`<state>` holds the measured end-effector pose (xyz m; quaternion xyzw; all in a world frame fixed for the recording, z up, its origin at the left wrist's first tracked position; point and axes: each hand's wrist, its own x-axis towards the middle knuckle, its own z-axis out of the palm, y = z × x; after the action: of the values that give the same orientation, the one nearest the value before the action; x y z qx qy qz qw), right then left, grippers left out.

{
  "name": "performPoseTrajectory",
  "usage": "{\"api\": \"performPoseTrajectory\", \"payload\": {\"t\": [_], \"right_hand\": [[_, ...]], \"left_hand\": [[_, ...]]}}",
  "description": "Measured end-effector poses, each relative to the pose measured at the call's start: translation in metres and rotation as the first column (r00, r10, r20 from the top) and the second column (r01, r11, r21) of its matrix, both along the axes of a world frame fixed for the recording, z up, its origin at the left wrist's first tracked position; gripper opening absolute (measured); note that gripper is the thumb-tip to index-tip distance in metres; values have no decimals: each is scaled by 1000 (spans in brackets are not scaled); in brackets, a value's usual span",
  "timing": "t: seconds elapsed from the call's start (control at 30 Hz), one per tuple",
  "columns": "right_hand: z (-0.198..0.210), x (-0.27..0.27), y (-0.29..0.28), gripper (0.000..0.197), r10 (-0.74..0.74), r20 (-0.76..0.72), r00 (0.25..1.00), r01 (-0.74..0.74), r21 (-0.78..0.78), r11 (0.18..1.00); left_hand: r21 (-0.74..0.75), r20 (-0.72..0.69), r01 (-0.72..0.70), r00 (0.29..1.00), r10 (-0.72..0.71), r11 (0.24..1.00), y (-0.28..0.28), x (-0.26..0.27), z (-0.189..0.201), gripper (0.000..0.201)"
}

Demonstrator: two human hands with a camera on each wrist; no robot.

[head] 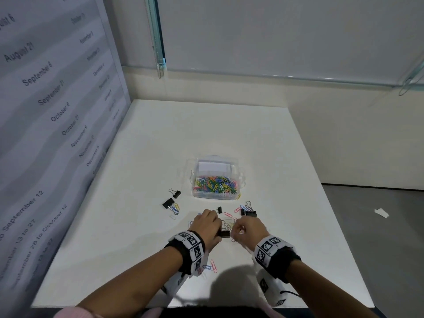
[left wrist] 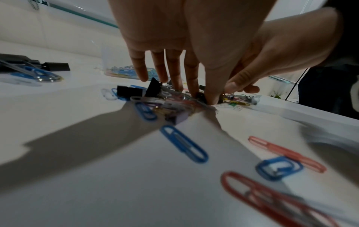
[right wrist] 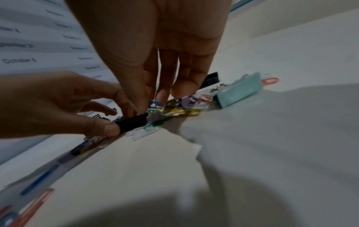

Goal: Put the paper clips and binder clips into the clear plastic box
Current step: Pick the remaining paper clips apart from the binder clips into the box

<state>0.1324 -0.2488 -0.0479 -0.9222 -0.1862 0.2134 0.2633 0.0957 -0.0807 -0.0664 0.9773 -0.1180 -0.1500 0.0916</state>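
Left hand (head: 206, 222) pinching a black binder clip (head: 224, 233) between thumb and fingers (right wrist: 108, 129), low on the white worktop (head: 263, 138) just in front of the clear plastic box (head: 215, 177). Right hand (head: 249, 228) close beside, fingers (right wrist: 163, 92) narrowed down onto the loose paper clips (right wrist: 180, 111), grip on any not discernible. Broad bare worktop behind and right of the box; wall panel (head: 46, 111) along the left edge.
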Motion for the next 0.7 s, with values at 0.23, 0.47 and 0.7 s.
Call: {"api": "performPoseTrajectory", "payload": {"t": [0.23,0.47,0.7], "right_hand": [[-1,11,-4,15,-104,64,993,103,16,995],[-2,25,19,32,42,119,992,-30,-101,994],[1,21,39,75,223,-30,974,-222,-285,932]], "left_hand": [[-237,-19,-214,976,216,948,1,2,10,29],[-382,-58,-397,911,408,834,29,3,7,35],[-166,-26,-536,842,540,828,74,-4,9,35]]}}
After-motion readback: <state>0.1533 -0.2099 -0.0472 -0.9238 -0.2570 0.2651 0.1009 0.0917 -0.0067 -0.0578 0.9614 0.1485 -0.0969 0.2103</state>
